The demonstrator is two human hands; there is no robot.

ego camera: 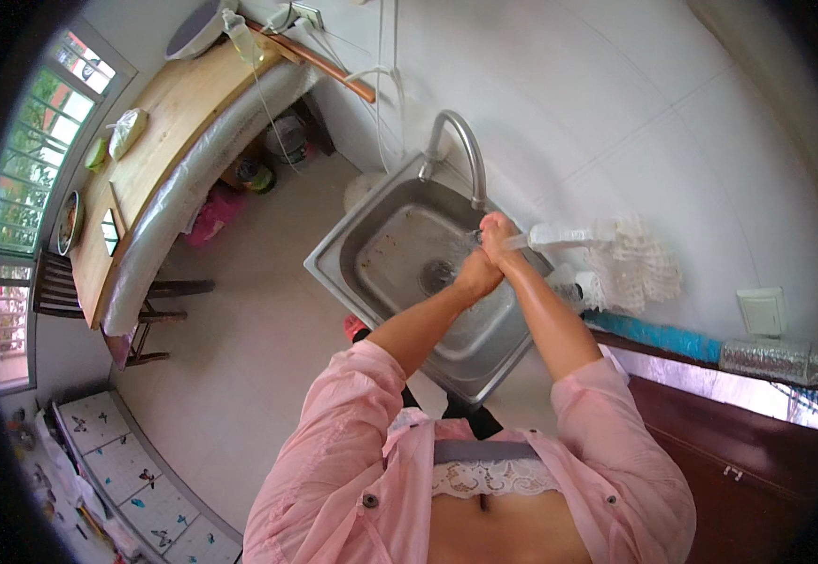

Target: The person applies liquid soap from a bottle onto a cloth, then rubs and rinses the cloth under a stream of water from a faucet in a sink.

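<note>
Above the stainless-steel sink (pixel 395 225), my left hand (pixel 479 273) and my right hand (pixel 498 237) are pressed together. The left hand meets the right near its wrist, and its fingers are mostly hidden. Both hands are just below the outlet of the curved metal faucet (pixel 461 121), toward the sink's wall side. Splashing water shows beside them, and the round drain (pixel 438 275) lies below and to their left. No object is visible in either hand. A white tubular item (pixel 560 237) with a clear end sticks out close to my right wrist.
Lace-like cloth (pixel 634 264) hangs by the wall above a blue-wrapped pipe (pixel 652 336). At left, a wooden table (pixel 169 116) with a plastic-wrapped edge holds a phone (pixel 109 231), a bowl (pixel 69 222) and a bagged item (pixel 127 134). A wooden chair (pixel 56 284) stands beside it.
</note>
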